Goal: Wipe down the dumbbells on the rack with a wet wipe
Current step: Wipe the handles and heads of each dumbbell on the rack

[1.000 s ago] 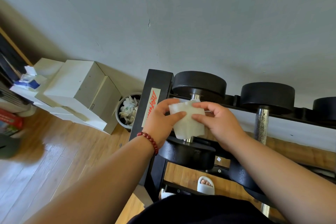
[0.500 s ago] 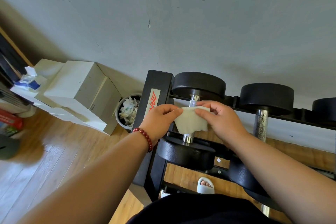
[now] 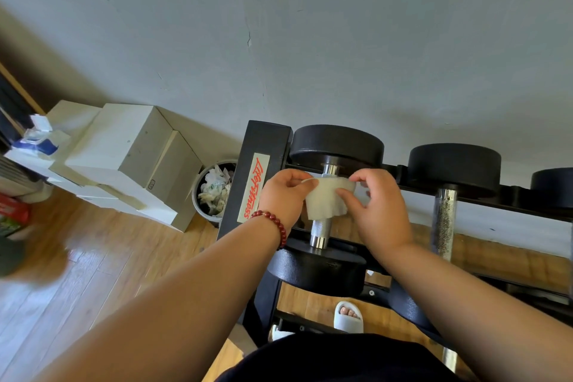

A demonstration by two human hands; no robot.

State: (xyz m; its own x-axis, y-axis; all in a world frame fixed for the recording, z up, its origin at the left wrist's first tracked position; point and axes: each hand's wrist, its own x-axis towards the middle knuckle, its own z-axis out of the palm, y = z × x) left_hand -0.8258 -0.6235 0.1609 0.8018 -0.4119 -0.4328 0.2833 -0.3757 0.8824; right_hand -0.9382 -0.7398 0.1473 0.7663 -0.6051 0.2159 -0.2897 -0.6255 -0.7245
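Sliding up the bar now: the wet wipe (image 3: pixel 328 198) sits higher than a second ago, draped over the handle (image 3: pixel 319 229) just under the far head (image 3: pixel 336 146), with knurled steel bare below it. On its left edge the left hand (image 3: pixel 282 195) pinches; the right hand (image 3: pixel 375 205) pinches the other side. I'd say the handle stroke is under way and the heads are not yet done. This dumbbell sits at the left end of the rack (image 3: pixel 257 164), tight beside the end post. Rightward, the next dumbbell (image 3: pixel 445 214) stands apart, leaving room between.

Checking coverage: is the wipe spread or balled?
Spread: the wipe hangs open over the dumbbell handle, pinched by left hand and right hand.
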